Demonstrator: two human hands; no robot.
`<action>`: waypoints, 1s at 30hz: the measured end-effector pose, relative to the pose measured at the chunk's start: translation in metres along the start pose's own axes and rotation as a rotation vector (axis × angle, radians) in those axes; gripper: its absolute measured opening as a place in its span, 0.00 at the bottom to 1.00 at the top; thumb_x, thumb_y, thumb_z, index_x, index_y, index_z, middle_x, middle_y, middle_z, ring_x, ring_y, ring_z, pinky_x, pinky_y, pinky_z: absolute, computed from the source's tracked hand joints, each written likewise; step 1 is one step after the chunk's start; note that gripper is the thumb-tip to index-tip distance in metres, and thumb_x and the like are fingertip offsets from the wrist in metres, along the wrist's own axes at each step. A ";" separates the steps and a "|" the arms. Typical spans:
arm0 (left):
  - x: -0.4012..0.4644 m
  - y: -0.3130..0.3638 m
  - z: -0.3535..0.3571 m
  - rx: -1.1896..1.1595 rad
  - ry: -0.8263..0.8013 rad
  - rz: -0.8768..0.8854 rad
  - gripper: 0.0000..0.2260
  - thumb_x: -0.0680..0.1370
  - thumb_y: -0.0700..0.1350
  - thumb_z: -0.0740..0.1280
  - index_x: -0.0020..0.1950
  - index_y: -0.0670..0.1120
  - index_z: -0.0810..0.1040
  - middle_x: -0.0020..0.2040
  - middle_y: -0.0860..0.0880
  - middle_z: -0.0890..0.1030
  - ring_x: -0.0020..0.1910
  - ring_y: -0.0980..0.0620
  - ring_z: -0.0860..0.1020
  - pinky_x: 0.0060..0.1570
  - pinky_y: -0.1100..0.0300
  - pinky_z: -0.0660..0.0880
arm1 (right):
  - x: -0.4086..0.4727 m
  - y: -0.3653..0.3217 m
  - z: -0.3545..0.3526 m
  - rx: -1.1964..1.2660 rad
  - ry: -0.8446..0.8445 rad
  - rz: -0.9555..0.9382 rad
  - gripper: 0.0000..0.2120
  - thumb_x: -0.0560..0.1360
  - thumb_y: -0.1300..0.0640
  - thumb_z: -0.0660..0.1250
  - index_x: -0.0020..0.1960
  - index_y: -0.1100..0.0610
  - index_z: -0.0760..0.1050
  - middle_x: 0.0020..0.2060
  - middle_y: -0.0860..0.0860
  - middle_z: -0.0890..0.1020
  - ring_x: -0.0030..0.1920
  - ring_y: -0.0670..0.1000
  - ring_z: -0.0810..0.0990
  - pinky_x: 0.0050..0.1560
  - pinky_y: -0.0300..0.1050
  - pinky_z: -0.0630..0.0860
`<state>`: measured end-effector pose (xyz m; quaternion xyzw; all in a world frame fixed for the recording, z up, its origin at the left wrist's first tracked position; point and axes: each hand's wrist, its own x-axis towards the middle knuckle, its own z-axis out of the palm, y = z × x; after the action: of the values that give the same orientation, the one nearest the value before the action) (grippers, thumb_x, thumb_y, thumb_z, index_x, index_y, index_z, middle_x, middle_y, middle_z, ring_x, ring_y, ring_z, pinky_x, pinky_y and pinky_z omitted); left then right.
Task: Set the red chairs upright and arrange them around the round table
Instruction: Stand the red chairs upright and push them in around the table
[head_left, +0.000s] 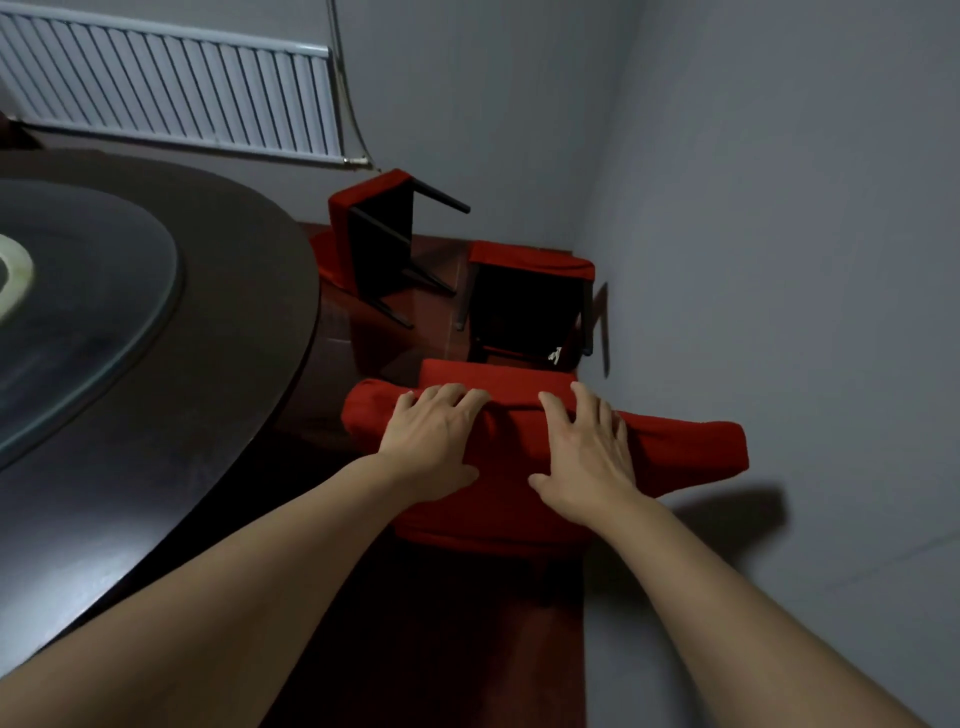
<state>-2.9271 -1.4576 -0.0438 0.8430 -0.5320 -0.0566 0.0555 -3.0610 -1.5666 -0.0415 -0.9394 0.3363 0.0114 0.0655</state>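
Your left hand (434, 441) and right hand (584, 460) both rest on the top edge of the nearest red chair (675, 447), side by side and a little apart. The fingers (452, 397) of each hand curl over the padded backrest toward the far side, thumbs on the near side, so you hold the chair back with both hands. This chair sits in the narrow strip of floor (431, 312) between the round counter (234, 364) on your left and the grey wall (779, 260) on your right, its back tilted across that gap.

Beyond it, two more red chairs lie tipped over on the floor. The second chair (530, 270) lies just past your fingers, close against the wall, its dark underside facing you. The third chair (374, 223) lies farther back, near the counter's rim, legs pointing out sideways.

A glass turntable (104, 312) lies on the counter, and a white radiator (171, 98) hangs on the far wall.
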 end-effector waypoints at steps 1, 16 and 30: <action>-0.008 -0.004 -0.004 -0.012 0.005 -0.016 0.39 0.71 0.53 0.72 0.76 0.51 0.53 0.74 0.48 0.60 0.73 0.47 0.59 0.70 0.48 0.57 | -0.004 -0.008 -0.002 0.010 0.007 -0.012 0.44 0.71 0.49 0.72 0.76 0.51 0.47 0.75 0.58 0.45 0.76 0.59 0.44 0.75 0.58 0.47; -0.179 -0.080 -0.036 -0.041 0.100 -0.460 0.39 0.71 0.54 0.72 0.76 0.52 0.54 0.72 0.49 0.63 0.70 0.47 0.64 0.66 0.49 0.63 | -0.051 -0.161 -0.002 0.062 -0.050 -0.421 0.45 0.70 0.53 0.74 0.76 0.51 0.48 0.75 0.58 0.45 0.76 0.58 0.41 0.74 0.53 0.44; -0.430 -0.065 -0.038 -0.073 0.163 -1.133 0.38 0.72 0.54 0.70 0.76 0.52 0.54 0.72 0.50 0.64 0.69 0.49 0.66 0.67 0.50 0.60 | -0.172 -0.311 0.016 0.031 -0.195 -1.068 0.43 0.70 0.53 0.73 0.76 0.51 0.50 0.75 0.57 0.48 0.75 0.57 0.44 0.74 0.52 0.48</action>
<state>-3.0474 -1.0400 -0.0006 0.9957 0.0112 -0.0308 0.0866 -2.9968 -1.2182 -0.0098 -0.9731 -0.1953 0.0587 0.1069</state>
